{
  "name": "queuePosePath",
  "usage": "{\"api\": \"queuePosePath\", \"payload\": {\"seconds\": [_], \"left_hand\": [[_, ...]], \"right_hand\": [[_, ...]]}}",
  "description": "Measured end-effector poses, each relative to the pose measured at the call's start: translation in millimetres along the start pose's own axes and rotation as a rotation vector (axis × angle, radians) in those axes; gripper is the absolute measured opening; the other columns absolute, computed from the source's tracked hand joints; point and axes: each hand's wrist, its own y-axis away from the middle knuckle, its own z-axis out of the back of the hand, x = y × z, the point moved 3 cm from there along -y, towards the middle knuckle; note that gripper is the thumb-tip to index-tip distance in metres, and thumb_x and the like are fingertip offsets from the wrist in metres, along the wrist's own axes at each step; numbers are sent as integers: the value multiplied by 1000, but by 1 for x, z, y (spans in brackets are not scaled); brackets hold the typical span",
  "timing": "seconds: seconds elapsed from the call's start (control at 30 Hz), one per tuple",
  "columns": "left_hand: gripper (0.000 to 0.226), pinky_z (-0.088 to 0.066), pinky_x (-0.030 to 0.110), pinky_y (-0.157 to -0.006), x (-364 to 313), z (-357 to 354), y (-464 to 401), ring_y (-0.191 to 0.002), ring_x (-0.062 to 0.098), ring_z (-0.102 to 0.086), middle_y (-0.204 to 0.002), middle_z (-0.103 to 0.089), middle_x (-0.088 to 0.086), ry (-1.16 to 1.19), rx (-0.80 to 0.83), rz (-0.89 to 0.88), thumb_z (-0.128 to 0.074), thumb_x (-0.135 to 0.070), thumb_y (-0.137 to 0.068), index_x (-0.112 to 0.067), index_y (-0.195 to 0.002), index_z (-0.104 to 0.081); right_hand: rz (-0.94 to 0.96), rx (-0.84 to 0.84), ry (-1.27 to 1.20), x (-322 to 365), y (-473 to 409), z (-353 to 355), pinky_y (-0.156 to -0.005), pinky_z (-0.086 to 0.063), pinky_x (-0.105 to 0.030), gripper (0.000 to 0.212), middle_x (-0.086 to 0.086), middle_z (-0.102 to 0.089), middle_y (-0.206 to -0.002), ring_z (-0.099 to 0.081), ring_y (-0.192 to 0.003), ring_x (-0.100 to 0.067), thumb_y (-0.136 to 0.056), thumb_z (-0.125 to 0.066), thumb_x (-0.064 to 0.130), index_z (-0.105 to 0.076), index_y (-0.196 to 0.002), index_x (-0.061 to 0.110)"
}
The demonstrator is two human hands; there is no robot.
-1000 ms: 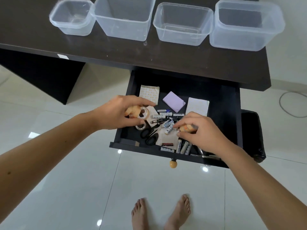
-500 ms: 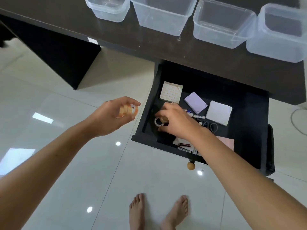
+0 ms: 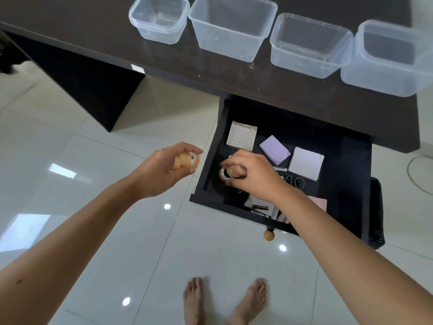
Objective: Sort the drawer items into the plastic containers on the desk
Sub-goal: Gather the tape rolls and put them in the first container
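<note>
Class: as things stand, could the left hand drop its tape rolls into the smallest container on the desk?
Probably yes. The left hand holds tape rolls out over the floor, beside the drawer. The smallest container stands open-topped, with nothing visible between them.

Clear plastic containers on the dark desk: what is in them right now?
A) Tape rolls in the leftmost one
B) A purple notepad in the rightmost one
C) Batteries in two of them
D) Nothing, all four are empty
D: all four clear plastic containers on the dark desk show bare bottoms, while the left hand holds stacked orange tape rolls beside the open black drawer and the right hand grips another tape roll inside it.
</note>
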Motion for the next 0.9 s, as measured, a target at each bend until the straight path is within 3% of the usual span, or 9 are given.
{"api": "queuePosePath", "payload": {"seconds": [0.1,0.23,0.3,0.4,0.5,0.63,0.8,0.9], "left_hand": [[38,-62,33,-72,-9,8,4,-88,19,-67,-113,-64,-7,-15,-4,8,-70,-26,-99,-41,-132,-60],[38,-62,26,-70,-30,40,7,-92,17,-67,-116,-62,-10,-26,-51,-2,-69,-27,-100,-42,-134,-58],[37,-64,32,-73,-41,63,5,-90,18,-67,-113,-63,-8,-24,-87,-31,-68,-29,-101,-41,-134,-59],[32,-63,39,-73,-57,101,-4,-82,17,-68,-102,-66,-7,-23,-143,-72,-67,-32,-101,-42,-131,-60],[28,-55,24,-59,-72,141,-21,-68,5,-63,-94,-65,-10,-24,-219,-97,-67,-32,-102,-40,-128,-62],[31,-47,13,-55,-85,195,-58,-68,-7,-60,-97,-62,-14,7,-349,-103,-68,-26,-101,-38,-129,-62],[33,-49,19,-66,-90,239,-118,-76,4,-61,-100,-67,-11,68,-516,-98,-71,-24,-98,-35,-127,-63],[34,-47,8,-64,-90,246,-153,-82,4,-63,-104,-66,-13,109,-550,-98,-71,-20,-98,-30,-129,-63]], "right_hand": [[-19,-13,-90,17,7,18,-88,-42,-6,45,23,-64,-113,-61,-103,4,-82,-90,18,-77,-123,31],[-19,-43,-151,54,2,46,-90,-49,-15,40,23,-65,-112,-63,-104,3,-86,-88,23,-76,-123,33],[5,-73,-188,79,-8,63,-85,-47,-8,39,21,-64,-111,-63,-101,5,-86,-88,21,-76,-123,31],[25,-111,-237,115,-34,92,-78,-49,-9,39,15,-64,-115,-65,-97,-1,-86,-88,15,-76,-121,28],[78,-129,-258,148,-68,122,-78,-52,-12,41,15,-64,-119,-67,-98,-3,-88,-86,14,-74,-124,30],[118,-146,-195,180,-127,158,-84,-57,-15,41,28,-60,-117,-65,-108,-6,-91,-85,23,-68,-125,38],[146,-178,-128,192,-210,179,-90,-62,-28,39,15,-63,-123,-66,-110,-16,-93,-82,24,-66,-128,34],[121,-196,-52,184,-252,178,-86,-59,-28,36,13,-62,-121,-63,-103,-15,-95,-79,25,-66,-128,33]]}}
